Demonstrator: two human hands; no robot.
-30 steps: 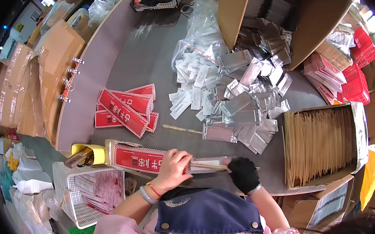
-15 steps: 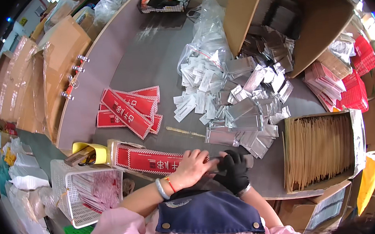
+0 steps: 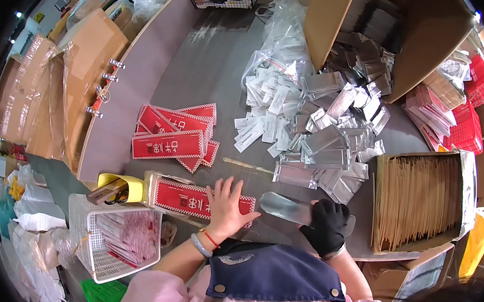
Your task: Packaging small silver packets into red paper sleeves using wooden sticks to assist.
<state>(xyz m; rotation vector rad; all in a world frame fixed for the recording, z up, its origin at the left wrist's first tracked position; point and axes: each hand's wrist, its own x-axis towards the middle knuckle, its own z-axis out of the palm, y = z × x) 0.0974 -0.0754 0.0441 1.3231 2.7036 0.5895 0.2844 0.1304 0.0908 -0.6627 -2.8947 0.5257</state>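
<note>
My left hand (image 3: 228,209) is spread open over a red printed paper sleeve (image 3: 180,200), its fingers resting on the sleeve's right part. That sleeve lies in a shallow cardboard holder (image 3: 152,187). In a black glove, my right hand (image 3: 325,227) is closed on one end of a shiny, see-through plastic packet (image 3: 284,207), which points left toward my left hand. What the packet contains cannot be made out. Beyond my left hand, several red sleeves (image 3: 168,146) lie in a loose pile. Silvery flat packets (image 3: 325,146) and small white sachets (image 3: 272,99) are heaped past my right hand.
At right stands a carton of thin wooden sticks (image 3: 422,201). A large open cardboard box (image 3: 417,43) holds dark packets behind the heap. To the left are a white basket (image 3: 82,237) of wrapped packs and a yellow container (image 3: 136,189). A wire basket (image 3: 226,0) sits far back.
My hands have parted: the left has spread its fingers over the sleeve, the right has moved right with the packet. Another red sleeve now lies across the pile's front. The view has shifted slightly.
</note>
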